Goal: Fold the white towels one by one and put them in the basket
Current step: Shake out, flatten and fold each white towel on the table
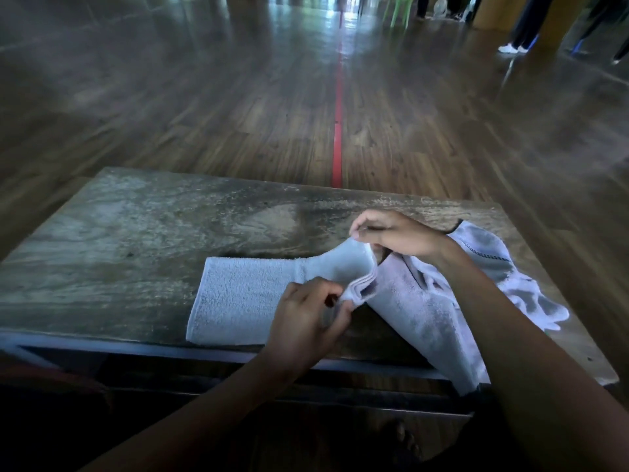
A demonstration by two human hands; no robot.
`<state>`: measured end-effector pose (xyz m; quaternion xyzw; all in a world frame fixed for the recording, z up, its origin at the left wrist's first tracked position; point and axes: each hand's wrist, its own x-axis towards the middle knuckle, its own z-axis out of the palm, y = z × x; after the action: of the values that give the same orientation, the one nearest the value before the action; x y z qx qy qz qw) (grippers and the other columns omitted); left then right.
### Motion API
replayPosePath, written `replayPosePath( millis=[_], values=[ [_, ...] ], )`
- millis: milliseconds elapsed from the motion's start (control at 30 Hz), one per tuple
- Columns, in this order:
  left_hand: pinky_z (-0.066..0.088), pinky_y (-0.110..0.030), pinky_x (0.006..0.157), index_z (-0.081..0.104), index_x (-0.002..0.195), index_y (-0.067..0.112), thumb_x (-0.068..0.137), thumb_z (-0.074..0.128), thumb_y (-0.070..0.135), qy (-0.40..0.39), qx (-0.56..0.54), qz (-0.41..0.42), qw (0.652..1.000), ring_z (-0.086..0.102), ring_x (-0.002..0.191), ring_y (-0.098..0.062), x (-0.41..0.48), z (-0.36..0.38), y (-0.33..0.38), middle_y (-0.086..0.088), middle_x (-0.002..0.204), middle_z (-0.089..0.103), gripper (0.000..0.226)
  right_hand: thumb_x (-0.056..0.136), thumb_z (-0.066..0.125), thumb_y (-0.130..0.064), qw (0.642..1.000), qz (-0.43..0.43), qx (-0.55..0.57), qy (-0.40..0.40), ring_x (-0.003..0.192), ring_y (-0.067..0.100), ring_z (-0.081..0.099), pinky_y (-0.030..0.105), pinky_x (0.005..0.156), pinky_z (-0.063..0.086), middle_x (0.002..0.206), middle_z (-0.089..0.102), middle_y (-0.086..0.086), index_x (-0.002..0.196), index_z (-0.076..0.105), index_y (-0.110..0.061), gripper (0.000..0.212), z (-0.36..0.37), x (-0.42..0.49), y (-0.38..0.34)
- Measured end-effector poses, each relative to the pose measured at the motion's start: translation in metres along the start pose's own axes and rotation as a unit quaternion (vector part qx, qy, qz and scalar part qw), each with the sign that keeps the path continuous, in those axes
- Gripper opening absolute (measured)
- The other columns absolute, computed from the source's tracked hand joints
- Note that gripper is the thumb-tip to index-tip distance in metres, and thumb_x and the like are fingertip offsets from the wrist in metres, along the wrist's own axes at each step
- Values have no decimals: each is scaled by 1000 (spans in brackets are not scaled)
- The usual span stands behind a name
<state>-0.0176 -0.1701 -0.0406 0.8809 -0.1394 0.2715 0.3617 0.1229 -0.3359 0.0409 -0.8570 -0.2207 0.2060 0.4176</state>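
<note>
A white towel (245, 298), folded into a long strip, lies flat near the front edge of the worn wooden table (136, 233). Its right end is lifted off the table. My left hand (306, 321) pinches the near corner of that raised end, and my right hand (398, 233) pinches the far corner. More white towels (429, 311) lie in a loose pile at the right, under my right forearm, one hanging over the table's front edge. No basket is in view.
The table's left half and back strip show bare wood. Beyond it runs a dark wooden floor with a red line (338, 131). Far back right stand people's legs (520, 32) and a green chair (400, 8).
</note>
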Motion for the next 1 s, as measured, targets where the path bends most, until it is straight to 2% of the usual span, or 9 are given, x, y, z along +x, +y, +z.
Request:
replayPosePath(
  millis=[67, 200, 333, 467, 633, 700, 800, 867, 1000],
  values=[
    [42, -26, 74, 60, 88, 19, 88, 53, 39, -5, -33, -76, 997, 55, 79, -7, -9, -23, -7, 13, 83, 62, 21, 91, 60, -24, 999, -12, 34, -13, 68, 0, 51, 19, 69, 38, 82, 59, 2, 93, 66, -15, 10, 4, 3, -16],
    [41, -14, 70, 59, 85, 21, 86, 52, 41, 28, -109, -166, 980, 57, 77, -1, -28, -63, -19, 16, 81, 62, 21, 76, 60, -15, 990, -11, 121, -72, 77, 21, 43, 34, 79, 35, 88, 57, 14, 93, 70, -17, 20, 28, 21, -48],
    [43, -13, 66, 56, 88, 22, 84, 63, 24, 80, -195, -271, 939, 57, 70, 2, -50, -87, -24, 17, 79, 63, 9, 88, 60, -4, 991, -36, 55, -116, 73, 5, 54, 13, 67, 39, 84, 63, 3, 102, 65, -17, 20, 66, 52, -79],
    [48, -18, 61, 51, 103, 17, 69, 78, 9, 114, -268, -330, 898, 60, 64, -6, -63, -94, -32, 8, 84, 67, 44, 88, 59, 0, 992, -30, 9, -125, 79, 7, 59, 6, 68, 46, 93, 65, 11, 114, 59, 2, 26, 110, 82, -92],
    [40, -13, 54, 56, 79, 21, 78, 74, 8, 166, -171, -340, 910, 49, 51, 1, -65, -103, -55, 11, 57, 57, 22, 88, 61, -4, 989, -34, -37, -136, 71, 3, 59, 7, 67, 46, 82, 65, 3, 106, 62, 0, 18, 138, 115, -97],
    [41, -15, 53, 54, 77, 21, 81, 70, 11, 181, -154, -356, 904, 51, 50, 0, -66, -108, -65, 7, 59, 58, 19, 89, 61, -7, 987, -41, -62, -140, 67, -1, 59, 8, 66, 45, 79, 65, 0, 101, 64, -6, 12, 146, 125, -96],
    [53, -32, 59, 50, 85, 24, 78, 65, 31, 144, -138, -399, 895, 63, 60, -12, -73, -111, -83, 1, 72, 66, 18, 89, 62, -11, 983, -42, -95, -154, 74, 4, 63, 20, 78, 49, 85, 69, 3, 95, 65, -15, 8, 158, 137, -91],
    [54, -38, 67, 51, 89, 25, 80, 65, 34, 104, -101, -419, 896, 65, 71, -10, -78, -113, -92, 5, 78, 66, 19, 89, 62, -14, 979, -39, -127, -156, 83, 13, 65, 31, 86, 49, 89, 71, 6, 95, 65, -19, 8, 167, 142, -88],
    [52, -35, 67, 51, 83, 26, 83, 65, 38, 63, -46, -425, 902, 60, 69, -4, -77, -121, -100, 11, 69, 61, 18, 91, 59, -23, 972, -49, -197, -120, 86, 12, 62, 25, 78, 46, 87, 66, -5, 96, 66, -23, 8, 180, 145, -87]
  ],
)
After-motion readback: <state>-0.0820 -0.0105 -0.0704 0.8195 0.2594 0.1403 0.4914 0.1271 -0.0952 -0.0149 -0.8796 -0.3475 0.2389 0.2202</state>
